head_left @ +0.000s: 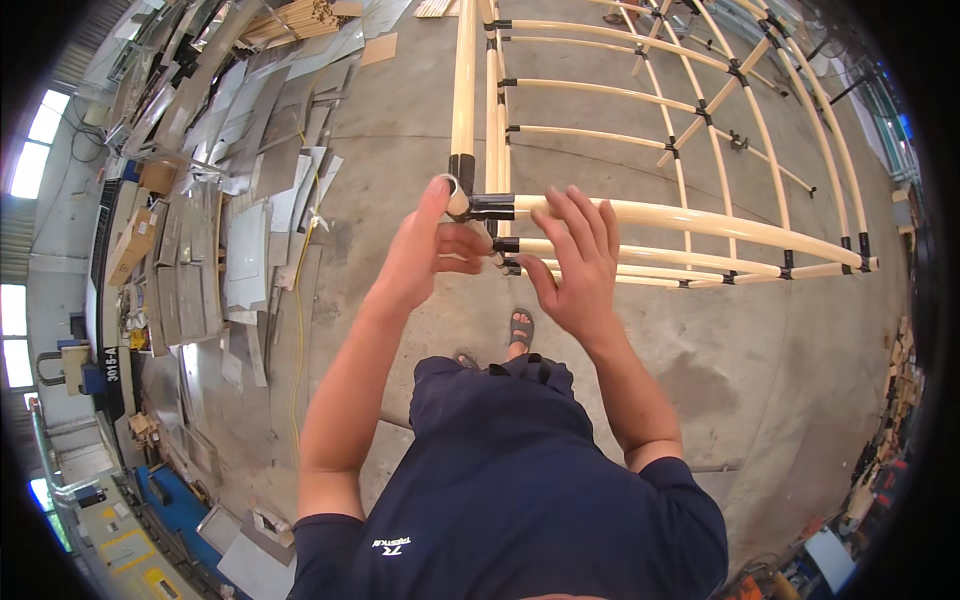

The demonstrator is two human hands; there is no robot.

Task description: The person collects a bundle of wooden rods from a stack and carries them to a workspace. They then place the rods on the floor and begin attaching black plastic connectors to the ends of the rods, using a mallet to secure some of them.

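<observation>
A frame of cream-coloured pipes joined by black connectors stands before me. At its near left corner, the round end of an upright pipe (457,203) points up toward me. My left hand (418,252) is closed about this upright, its thumb beside the end and its fingers lower down. A black corner connector (490,207) joins the upright to the top crosspipe (680,217), which runs off to the right. My right hand (578,258) lies over that crosspipe near the connector, fingers spread and thumb below. Another long pipe (465,90) runs away from the corner.
The rest of the pipe frame (703,108) spreads to the far right, with thinner crosspipes and joints. Flat metal sheets and offcuts (250,250) cover the floor at left, beside a yellow hose (299,335). A cardboard box (130,245) lies farther left. Small parts and tools line the right edge.
</observation>
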